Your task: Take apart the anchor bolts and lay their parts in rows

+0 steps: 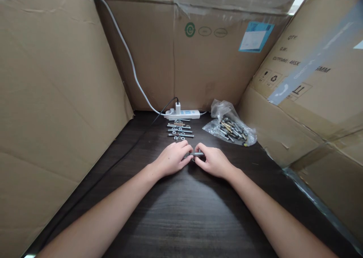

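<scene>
Both of my hands meet over the middle of the dark table, their fingertips on a silvery metal bolt (197, 153) lying crosswise between them. My left hand (173, 158) pinches its left end, which the fingers mostly hide. My right hand (214, 161) has thumb and fingers closed around the right end. A small ring-like part shows just under the bolt, too small to make out fully. Beyond my hands lie several bolts (181, 135) in rows, with nuts and washers (176, 138) between them. A clear plastic bag (224, 110) of metal bolts rests behind my right hand.
A white power strip (190, 114) with a plugged-in charger (177, 107) stands at the back. Its white cable (124, 42) climbs the cardboard; a black cable (121, 158) crosses the table's left side. Cardboard walls (56, 80) enclose the left, back and right.
</scene>
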The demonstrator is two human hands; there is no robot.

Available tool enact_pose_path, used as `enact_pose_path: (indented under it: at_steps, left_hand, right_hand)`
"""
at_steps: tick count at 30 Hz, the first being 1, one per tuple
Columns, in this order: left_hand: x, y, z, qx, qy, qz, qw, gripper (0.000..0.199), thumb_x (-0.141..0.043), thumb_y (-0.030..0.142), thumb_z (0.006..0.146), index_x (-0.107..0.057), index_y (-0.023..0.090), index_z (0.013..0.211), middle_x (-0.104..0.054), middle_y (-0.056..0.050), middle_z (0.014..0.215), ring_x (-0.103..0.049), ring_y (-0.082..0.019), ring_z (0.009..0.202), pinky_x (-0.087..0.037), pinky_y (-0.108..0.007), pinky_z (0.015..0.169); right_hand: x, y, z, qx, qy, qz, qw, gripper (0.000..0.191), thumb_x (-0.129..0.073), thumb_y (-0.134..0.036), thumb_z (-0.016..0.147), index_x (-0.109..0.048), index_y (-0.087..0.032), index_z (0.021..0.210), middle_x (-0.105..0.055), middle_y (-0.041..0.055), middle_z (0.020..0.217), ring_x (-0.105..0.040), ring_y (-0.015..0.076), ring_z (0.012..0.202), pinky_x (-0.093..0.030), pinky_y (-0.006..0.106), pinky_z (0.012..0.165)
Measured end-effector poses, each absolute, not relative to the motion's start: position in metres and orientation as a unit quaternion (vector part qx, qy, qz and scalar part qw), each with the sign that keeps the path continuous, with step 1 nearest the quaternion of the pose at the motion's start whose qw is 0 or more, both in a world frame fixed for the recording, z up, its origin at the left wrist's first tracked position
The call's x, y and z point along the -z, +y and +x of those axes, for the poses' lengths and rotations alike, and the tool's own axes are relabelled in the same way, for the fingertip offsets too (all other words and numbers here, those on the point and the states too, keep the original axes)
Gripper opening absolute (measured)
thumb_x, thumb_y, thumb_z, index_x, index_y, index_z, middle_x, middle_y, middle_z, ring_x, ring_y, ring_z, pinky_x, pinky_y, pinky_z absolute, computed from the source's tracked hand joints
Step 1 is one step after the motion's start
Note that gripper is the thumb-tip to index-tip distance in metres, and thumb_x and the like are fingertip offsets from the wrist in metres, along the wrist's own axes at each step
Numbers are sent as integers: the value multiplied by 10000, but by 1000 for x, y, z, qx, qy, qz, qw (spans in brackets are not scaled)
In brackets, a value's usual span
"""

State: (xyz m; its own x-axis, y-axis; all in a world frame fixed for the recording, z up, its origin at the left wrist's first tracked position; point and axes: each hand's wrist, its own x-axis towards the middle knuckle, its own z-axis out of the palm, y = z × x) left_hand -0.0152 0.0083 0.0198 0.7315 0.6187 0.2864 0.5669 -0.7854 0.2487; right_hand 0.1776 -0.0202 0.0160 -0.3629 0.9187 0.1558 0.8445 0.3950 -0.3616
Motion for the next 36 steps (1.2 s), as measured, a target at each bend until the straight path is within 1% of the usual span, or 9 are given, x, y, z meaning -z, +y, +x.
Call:
enact_pose_path:
  at_steps: [4, 7, 10, 15, 21, 25, 29, 32, 36]
  left_hand:
    - [-22, 13, -20, -170, 337, 923, 78, 129, -448, 286, 908, -532, 207, 967, -541, -29, 970, -553, -167, 858, -439, -284, 744]
    - [-22, 17, -24, -170, 351, 917, 86, 122, -454, 283, 901, -531, 210, 962, -543, -29, 972, -556, -170, 875, -442, -290, 767]
    - [-18, 21, -26, -174, 364, 910, 94, 112, -473, 284, 892, -533, 214, 956, -543, -19, 959, -554, -163, 870, -441, -277, 754]
    - [-11, 28, -26, -165, 381, 906, 82, 84, -496, 280, 878, -535, 210, 903, -545, -9, 935, -550, -156, 830, -430, -267, 716]
    - [-12, 32, -35, -141, 399, 904, 55, 69, -487, 258, 867, -527, 202, 865, -555, -18, 925, -549, -166, 827, -415, -276, 699]
    - [-15, 36, -44, -128, 428, 894, 41, 82, -479, 266, 855, -517, 198, 829, -551, -25, 900, -548, -180, 832, -411, -294, 705]
    - [-16, 37, -47, -124, 468, 874, 29, 69, -502, 248, 821, -527, 201, 865, -548, -37, 935, -550, -199, 865, -414, -322, 748]
    - [-16, 36, -46, -133, 471, 871, 37, 113, -509, 239, 813, -528, 209, 921, -547, -37, 967, -553, -201, 888, -421, -324, 773]
    - [-15, 37, -45, -139, 455, 879, 45, 104, -479, 224, 839, -527, 214, 930, -548, -31, 985, -554, -187, 909, -423, -312, 793]
  right_hand:
    - [-18, -18, 181, -105, -808, -551, 179, 124, -490, -338, 837, -526, -225, 873, -601, -17, 691, -509, 138, 587, -283, 230, 565]
    - [-17, -16, 182, -103, -800, -559, 191, 117, -450, -297, 856, -537, -220, 852, -599, -12, 703, -503, 136, 598, -292, 232, 577]
    - [-13, -13, 183, -98, -799, -558, 201, 111, -427, -244, 858, -535, -219, 845, -601, -13, 728, -504, 135, 624, -304, 234, 595]
    - [-4, -9, 185, -85, -799, -558, 205, 109, -443, -236, 863, -551, -221, 868, -601, -8, 789, -523, 135, 690, -333, 233, 621]
    - [2, -5, 187, -62, -806, -550, 208, 138, -464, -263, 886, -591, -221, 917, -604, 21, 859, -545, 159, 831, -384, 256, 724]
    - [5, -3, 191, -61, -799, -556, 220, 147, -475, -262, 883, -603, -227, 946, -601, 25, 897, -556, 162, 855, -404, 263, 731]
    - [9, 0, 193, -73, -797, -547, 244, 171, -471, -218, 870, -613, -218, 965, -591, 37, 925, -560, 159, 833, -425, 265, 734]
    - [11, 1, 193, -76, -791, -550, 256, 175, -470, -195, 854, -614, -207, 953, -584, 44, 919, -557, 155, 790, -436, 267, 718]
    - [11, 2, 194, -53, -784, -557, 269, 151, -492, -183, 825, -605, -203, 923, -578, 44, 889, -547, 176, 843, -438, 283, 759]
